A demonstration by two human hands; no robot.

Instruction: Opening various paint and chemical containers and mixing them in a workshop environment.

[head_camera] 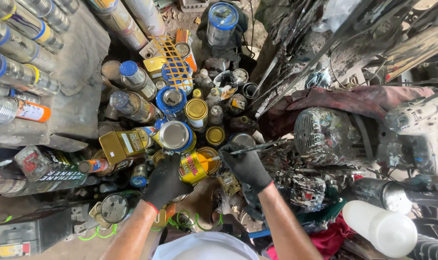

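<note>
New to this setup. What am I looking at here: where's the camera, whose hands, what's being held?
One picture, from a camera worn on a person's head, looking straight down. No machine: the two forearms at the bottom are the wearer's own, both in black gloves. The left hand grips a small open yellow can. The right hand holds a thin stick with its tip at the can's opening. Around them the floor is crowded with paint tins, most lidded. A paint-spattered motor and a white plastic bottle lie at right.
</note>
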